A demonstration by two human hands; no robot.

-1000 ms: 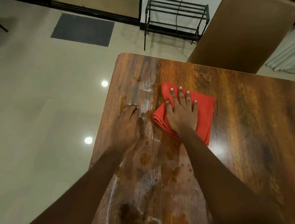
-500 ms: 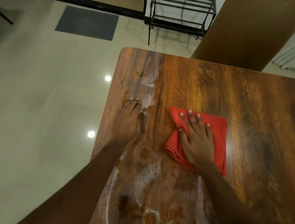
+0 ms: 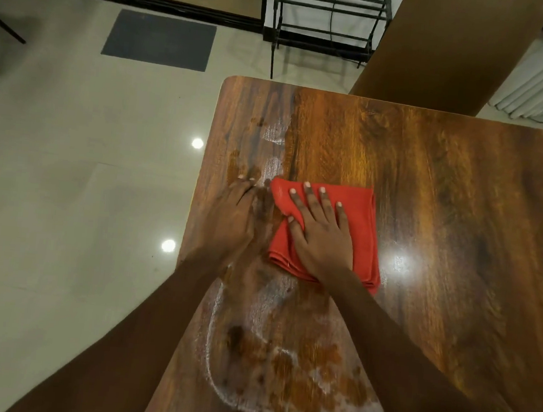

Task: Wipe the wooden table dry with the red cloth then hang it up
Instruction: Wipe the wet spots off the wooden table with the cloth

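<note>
I see cloth [image 3: 361,220] on table [image 3: 445,188] near its left edge | right hand [image 3: 321,236] on cloth | left hand [image 3: 232,222] on table, just left of cloth | wet patch [image 3: 282,364] nearer me | chair [image 3: 448,47] behind table | rack [image 3: 329,17] left of chair | mat [image 3: 160,40] left of rack

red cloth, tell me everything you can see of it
The cloth is red, soft-looking fabric folded into a rough square, layered edges showing at its near side. It lies flat on the table beside wet streaks. The right hand presses on it, fingers spread; the left hand rests on the table just off its left edge.
</note>
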